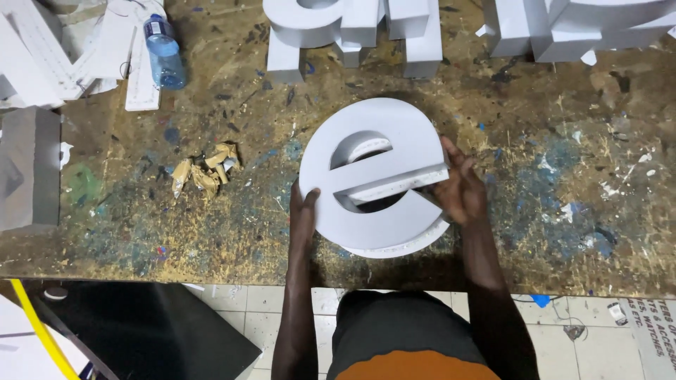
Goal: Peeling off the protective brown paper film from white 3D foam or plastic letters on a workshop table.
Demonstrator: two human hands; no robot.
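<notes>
A large white three-dimensional letter (384,137), rounded with a cut-out middle, lies on the worn paint-stained workbench (211,225). My left hand (304,211) grips its lower left rim. My right hand (459,188) holds its right side, fingers at the end of the crossbar and the open gap. The letter sits slightly tilted, its side walls visible along the lower right edge.
More white block letters (352,32) stand along the far edge, others (563,28) at far right. A plastic water bottle (163,53) and white strips (42,56) lie far left, crumpled tape scraps (204,172) mid-left, a grey panel (28,169) at left. A dark sheet (141,324) lies on the tiled floor.
</notes>
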